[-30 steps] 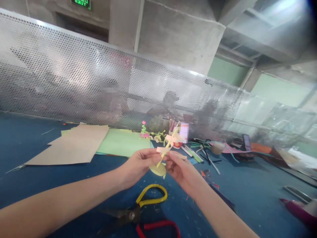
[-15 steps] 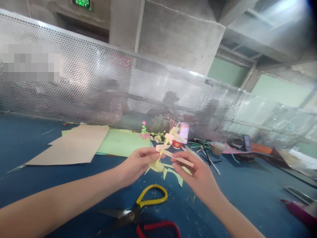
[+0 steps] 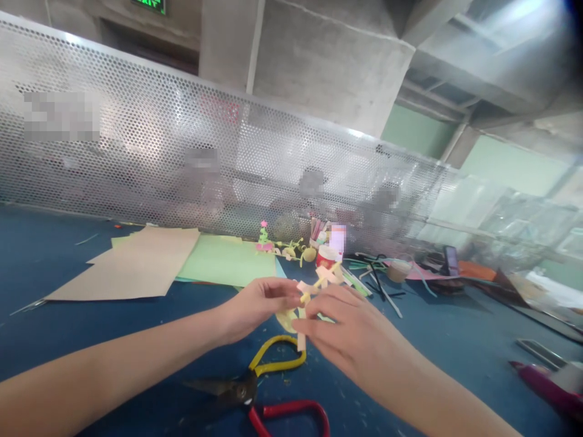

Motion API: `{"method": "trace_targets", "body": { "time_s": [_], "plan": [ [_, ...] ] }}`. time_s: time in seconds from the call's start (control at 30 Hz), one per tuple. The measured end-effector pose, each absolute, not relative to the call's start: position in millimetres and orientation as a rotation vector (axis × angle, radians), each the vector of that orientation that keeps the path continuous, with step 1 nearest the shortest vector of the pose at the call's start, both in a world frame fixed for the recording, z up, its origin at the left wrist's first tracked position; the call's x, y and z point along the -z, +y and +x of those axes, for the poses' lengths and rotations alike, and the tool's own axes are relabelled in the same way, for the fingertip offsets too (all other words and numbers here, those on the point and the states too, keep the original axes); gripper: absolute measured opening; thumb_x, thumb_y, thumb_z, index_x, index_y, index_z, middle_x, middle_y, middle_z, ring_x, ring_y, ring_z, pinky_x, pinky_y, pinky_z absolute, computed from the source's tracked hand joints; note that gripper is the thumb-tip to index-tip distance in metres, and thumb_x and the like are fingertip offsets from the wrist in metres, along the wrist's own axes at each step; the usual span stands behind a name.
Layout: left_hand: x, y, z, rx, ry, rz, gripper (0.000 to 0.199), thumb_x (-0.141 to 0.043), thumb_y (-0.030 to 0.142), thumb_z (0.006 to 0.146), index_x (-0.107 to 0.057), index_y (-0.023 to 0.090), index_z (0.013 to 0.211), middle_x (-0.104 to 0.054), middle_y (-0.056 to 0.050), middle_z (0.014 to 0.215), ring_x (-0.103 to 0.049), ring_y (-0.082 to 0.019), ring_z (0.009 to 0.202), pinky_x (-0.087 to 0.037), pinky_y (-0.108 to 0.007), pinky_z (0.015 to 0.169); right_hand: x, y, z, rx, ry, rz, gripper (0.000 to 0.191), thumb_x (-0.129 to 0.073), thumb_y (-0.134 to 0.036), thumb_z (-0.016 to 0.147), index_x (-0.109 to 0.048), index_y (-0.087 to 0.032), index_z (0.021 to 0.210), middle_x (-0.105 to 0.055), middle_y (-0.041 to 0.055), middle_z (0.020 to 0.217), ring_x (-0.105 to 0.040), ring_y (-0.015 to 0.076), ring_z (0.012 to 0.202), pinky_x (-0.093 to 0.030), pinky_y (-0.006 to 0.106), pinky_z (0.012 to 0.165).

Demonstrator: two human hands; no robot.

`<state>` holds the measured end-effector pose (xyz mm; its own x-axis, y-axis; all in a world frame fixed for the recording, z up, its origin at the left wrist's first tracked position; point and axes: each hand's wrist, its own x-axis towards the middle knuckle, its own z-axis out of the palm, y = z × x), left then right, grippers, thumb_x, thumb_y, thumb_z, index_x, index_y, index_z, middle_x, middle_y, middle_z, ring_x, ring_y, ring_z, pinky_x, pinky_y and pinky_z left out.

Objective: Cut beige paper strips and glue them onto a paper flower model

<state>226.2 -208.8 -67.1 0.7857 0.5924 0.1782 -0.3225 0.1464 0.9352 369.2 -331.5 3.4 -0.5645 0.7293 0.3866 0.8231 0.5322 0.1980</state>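
A small craft piece with a yellow stem and a pale pink paper strip (image 3: 301, 334) wound about it is between my hands. My left hand (image 3: 262, 306) pinches the yellow stem from the left. My right hand (image 3: 344, 321) has its fingers closed around the paper strip at the stem, and the strip's end hangs down below the fingertips. The yellow round base (image 3: 286, 319) shows under my left fingers. Scissors (image 3: 246, 388) with one yellow and one red handle lie on the table just below my hands.
Beige paper (image 3: 132, 267) and green paper (image 3: 223, 261) lie at the left. Behind my hands stand a small green tree (image 3: 263, 233) and a red cup (image 3: 325, 256). Loose strips (image 3: 382, 285), phones and a purple object (image 3: 542, 382) are at the right. People sit behind the perforated screen (image 3: 273, 158).
My right hand has moved left and turned over beside my left hand. The craft piece has tilted to the right and dropped lower, and the strip's end now points down.
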Motion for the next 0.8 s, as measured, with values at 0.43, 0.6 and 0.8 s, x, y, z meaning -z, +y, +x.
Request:
{"method": "trace_targets", "body": {
  "time_s": [0.43, 0.6, 0.8],
  "plan": [
    [60, -218, 221, -0.514, 0.108, 1.517, 0.031, -0.072, 0.018, 0.066, -0.056, 0.016, 0.093, -0.064, -0.003, 0.088, -0.059, -0.013, 0.081, -0.043, -0.023, 0.071, -46, -311, 346, -0.128, -2.469, -1.732, 0.015, -0.058, -0.01, 0.062, -0.067, -0.022, 0.061, -0.062, -0.0024, 0.058, -0.046, 0.0082, 0.047, -0.029, 0.022, 0.046],
    [58, -216, 217, -0.459, 0.105, 1.681, 0.025, -0.067, 0.02, 0.071, -0.059, 0.015, 0.094, -0.065, -0.006, 0.09, -0.061, -0.017, 0.086, -0.044, -0.03, 0.079, -57, -300, 349, -0.49, -2.364, -1.876, 0.016, -0.057, -0.014, 0.062, -0.07, -0.021, 0.057, -0.058, -0.0022, 0.047, -0.039, 0.006, 0.038, -0.028, 0.02, 0.038],
    [61, -218, 216, -0.519, 0.166, 1.75, 0.046, -0.071, 0.019, 0.066, -0.048, 0.018, 0.105, -0.065, -0.007, 0.094, -0.061, -0.021, 0.09, -0.046, -0.034, 0.078, -61, -285, 352, -0.784, -2.383, -1.889, 0.009, -0.061, -0.018, 0.062, -0.07, -0.021, 0.064, -0.067, 0.0005, 0.061, -0.055, 0.0123, 0.051, -0.035, 0.022, 0.044]
  ]
}}
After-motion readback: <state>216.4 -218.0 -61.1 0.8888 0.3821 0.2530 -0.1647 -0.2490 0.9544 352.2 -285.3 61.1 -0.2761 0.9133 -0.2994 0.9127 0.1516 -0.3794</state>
